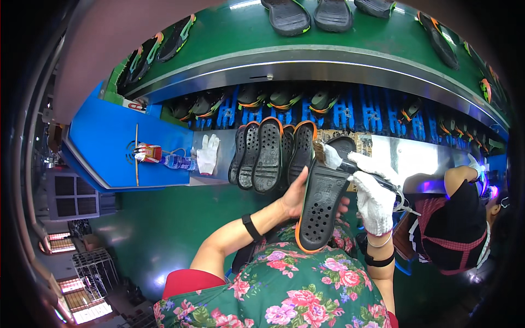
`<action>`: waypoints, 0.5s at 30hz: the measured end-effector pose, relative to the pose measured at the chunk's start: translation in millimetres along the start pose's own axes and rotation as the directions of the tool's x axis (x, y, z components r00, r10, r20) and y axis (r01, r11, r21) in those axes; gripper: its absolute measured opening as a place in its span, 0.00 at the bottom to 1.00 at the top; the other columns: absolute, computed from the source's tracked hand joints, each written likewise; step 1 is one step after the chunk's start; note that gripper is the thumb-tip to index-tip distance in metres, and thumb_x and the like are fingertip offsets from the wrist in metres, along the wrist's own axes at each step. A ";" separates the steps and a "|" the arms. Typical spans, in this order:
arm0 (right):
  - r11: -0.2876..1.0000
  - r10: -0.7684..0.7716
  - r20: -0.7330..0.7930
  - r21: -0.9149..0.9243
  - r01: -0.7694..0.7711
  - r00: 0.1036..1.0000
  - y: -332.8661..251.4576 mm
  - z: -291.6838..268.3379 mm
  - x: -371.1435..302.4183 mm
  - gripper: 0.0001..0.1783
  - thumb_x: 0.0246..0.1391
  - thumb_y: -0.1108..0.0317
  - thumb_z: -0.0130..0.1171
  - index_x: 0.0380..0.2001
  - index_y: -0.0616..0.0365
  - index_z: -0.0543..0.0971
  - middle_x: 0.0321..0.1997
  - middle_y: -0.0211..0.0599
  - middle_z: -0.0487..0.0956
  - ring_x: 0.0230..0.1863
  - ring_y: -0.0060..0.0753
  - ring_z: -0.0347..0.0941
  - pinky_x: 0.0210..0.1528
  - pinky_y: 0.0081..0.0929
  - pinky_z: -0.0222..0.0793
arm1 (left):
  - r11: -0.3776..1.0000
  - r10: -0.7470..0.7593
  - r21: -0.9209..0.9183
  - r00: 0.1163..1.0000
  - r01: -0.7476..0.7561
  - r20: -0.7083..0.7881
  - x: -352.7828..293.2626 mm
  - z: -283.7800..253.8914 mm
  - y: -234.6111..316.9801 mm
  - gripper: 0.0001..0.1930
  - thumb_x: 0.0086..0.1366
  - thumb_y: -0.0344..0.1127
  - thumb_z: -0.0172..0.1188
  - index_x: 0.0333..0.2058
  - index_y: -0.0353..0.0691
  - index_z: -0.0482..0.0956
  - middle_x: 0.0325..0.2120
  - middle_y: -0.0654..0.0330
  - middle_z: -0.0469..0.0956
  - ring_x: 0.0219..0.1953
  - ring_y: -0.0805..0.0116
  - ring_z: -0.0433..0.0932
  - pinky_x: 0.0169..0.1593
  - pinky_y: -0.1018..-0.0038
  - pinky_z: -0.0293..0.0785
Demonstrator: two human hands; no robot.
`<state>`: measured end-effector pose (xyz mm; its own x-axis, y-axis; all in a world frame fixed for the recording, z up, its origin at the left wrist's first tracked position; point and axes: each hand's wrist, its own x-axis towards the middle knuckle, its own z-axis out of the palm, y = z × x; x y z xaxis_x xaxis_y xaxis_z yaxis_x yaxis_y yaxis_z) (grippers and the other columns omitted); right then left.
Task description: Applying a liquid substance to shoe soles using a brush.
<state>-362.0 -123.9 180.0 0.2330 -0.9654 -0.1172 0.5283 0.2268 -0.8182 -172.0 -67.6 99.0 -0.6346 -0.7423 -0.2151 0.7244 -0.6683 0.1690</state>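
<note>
Over one green floral apron (pixel 298 298), one black, orange-edged, perforated sole (pixel 319 210) is being gripped by the bare left hand (pixel 296 194); the white-gloved right hand (pixel 373 198) is clutching one black-handled brush (pixel 332 157); beyond, at least five similar soles (pixel 268 158) are standing.

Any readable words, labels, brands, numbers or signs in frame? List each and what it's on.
White sign by the line: red lettering, partly hidden; wording not copied.
Sole in the left hand: moulded marking, too small to read.
Red package: print too small to read.
Bottle: any label print too blurred to read.
</note>
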 end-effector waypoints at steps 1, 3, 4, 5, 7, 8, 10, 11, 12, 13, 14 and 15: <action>0.999 -0.029 0.022 -0.045 0.030 0.999 -0.2 1.4 1.5 0.16 0.54 0.84 0.63 0.47 0.68 0.82 0.55 0.52 0.83 0.47 0.34 0.82 0.48 0.25 0.79 | 0.999 0.016 -0.032 1.000 -0.016 -0.001 0.5 -4.2 -1.7 0.54 0.65 0.82 0.34 0.67 0.33 0.65 0.55 0.38 0.78 0.57 0.40 0.79 0.64 0.46 0.72; 0.987 -0.084 0.065 -0.132 0.091 0.994 -0.1 4.4 4.7 0.16 0.54 0.84 0.64 0.47 0.67 0.83 0.54 0.50 0.83 0.46 0.32 0.82 0.46 0.24 0.79 | 0.994 0.043 -0.097 0.999 -0.043 -0.006 3.0 -16.6 -3.6 0.60 0.60 0.88 0.30 0.67 0.34 0.66 0.54 0.37 0.78 0.56 0.37 0.79 0.64 0.44 0.72; 0.984 -0.038 0.030 -0.170 0.043 0.999 -5.3 7.4 4.2 0.16 0.55 0.82 0.65 0.48 0.67 0.84 0.51 0.46 0.85 0.37 0.26 0.82 0.37 0.20 0.78 | 0.990 0.038 -0.134 0.999 -0.036 0.007 6.1 -8.2 1.8 0.62 0.58 0.89 0.30 0.66 0.33 0.68 0.54 0.37 0.78 0.56 0.38 0.79 0.64 0.45 0.72; 0.986 -0.006 0.029 -0.168 0.011 1.000 -7.3 10.0 5.3 0.15 0.55 0.81 0.66 0.47 0.66 0.84 0.48 0.43 0.86 0.33 0.22 0.79 0.33 0.18 0.76 | 0.992 0.044 -0.114 0.994 -0.055 -0.096 6.0 2.2 6.5 0.65 0.55 0.92 0.26 0.64 0.32 0.70 0.52 0.37 0.79 0.54 0.40 0.80 0.62 0.47 0.74; 0.982 0.100 0.020 -0.162 -0.095 0.995 -8.1 11.0 5.0 0.14 0.55 0.79 0.67 0.46 0.65 0.85 0.44 0.40 0.87 0.28 0.20 0.78 0.30 0.19 0.75 | 0.995 0.097 -0.035 0.995 -0.097 -0.010 7.2 12.3 13.5 0.68 0.52 0.93 0.22 0.62 0.31 0.71 0.50 0.38 0.81 0.53 0.43 0.81 0.60 0.49 0.76; 0.973 0.170 0.004 -0.156 -0.168 0.985 -6.4 7.8 4.8 0.13 0.55 0.78 0.68 0.45 0.64 0.86 0.43 0.41 0.87 0.29 0.21 0.79 0.31 0.21 0.76 | 0.989 0.138 -0.058 0.990 -0.138 0.008 9.2 16.3 14.8 0.69 0.51 0.94 0.20 0.60 0.30 0.73 0.48 0.38 0.81 0.52 0.45 0.82 0.59 0.50 0.77; 0.891 -0.183 0.163 -0.390 0.234 0.969 -9.8 9.8 9.4 0.11 0.51 0.81 0.69 0.40 0.65 0.86 0.43 0.45 0.87 0.35 0.28 0.82 0.38 0.25 0.78 | 0.960 0.249 -0.155 0.963 -0.232 0.104 9.9 22.5 13.5 0.57 0.59 0.88 0.33 0.65 0.40 0.70 0.58 0.46 0.77 0.58 0.46 0.78 0.64 0.51 0.73; 0.770 -0.337 0.253 -0.480 0.420 0.907 -13.3 12.9 12.9 0.10 0.48 0.82 0.70 0.37 0.65 0.87 0.43 0.46 0.87 0.37 0.30 0.83 0.40 0.26 0.79 | 0.952 0.281 -0.152 0.956 -0.265 0.090 11.2 23.6 11.8 0.55 0.62 0.86 0.32 0.67 0.42 0.67 0.61 0.49 0.75 0.61 0.48 0.76 0.66 0.52 0.71; 0.606 -0.478 0.338 -0.541 0.583 0.811 -16.6 17.3 17.0 0.09 0.46 0.83 0.71 0.34 0.64 0.87 0.42 0.48 0.88 0.38 0.33 0.84 0.43 0.28 0.79 | 0.942 0.316 -0.148 0.946 -0.302 0.076 11.5 25.1 11.0 0.52 0.65 0.83 0.32 0.69 0.44 0.65 0.64 0.52 0.72 0.63 0.51 0.73 0.68 0.52 0.69; 0.522 -0.519 0.362 -0.583 0.622 0.774 -18.1 19.6 17.7 0.10 0.46 0.82 0.71 0.34 0.64 0.87 0.42 0.48 0.88 0.39 0.34 0.85 0.44 0.29 0.79 | 0.930 0.349 -0.142 0.935 -0.338 0.062 11.9 26.1 10.0 0.50 0.67 0.81 0.32 0.71 0.46 0.63 0.66 0.55 0.70 0.66 0.53 0.71 0.70 0.53 0.67; 0.433 -0.553 0.391 -0.619 0.655 0.736 -18.8 20.9 17.6 0.10 0.45 0.82 0.71 0.34 0.64 0.87 0.41 0.48 0.88 0.39 0.36 0.85 0.45 0.29 0.79 | 0.923 0.364 -0.135 0.931 -0.360 0.007 12.4 28.8 7.2 0.50 0.67 0.81 0.32 0.71 0.46 0.63 0.66 0.55 0.70 0.66 0.53 0.71 0.70 0.53 0.66; 0.376 -0.550 0.421 -0.646 0.664 0.721 -19.1 15.9 18.9 0.11 0.46 0.81 0.71 0.36 0.63 0.88 0.42 0.47 0.88 0.41 0.37 0.85 0.46 0.31 0.79 | 0.917 0.377 -0.124 0.925 -0.379 -0.044 13.6 34.0 6.2 0.50 0.67 0.81 0.32 0.71 0.46 0.63 0.66 0.55 0.71 0.66 0.53 0.71 0.70 0.53 0.66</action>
<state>-354.7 -144.4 202.3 0.2213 -0.7666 0.6028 -0.1743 -0.6393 -0.7490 -185.3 -83.5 129.8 -0.3025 -0.9364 -0.1779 0.9383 -0.3253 0.1170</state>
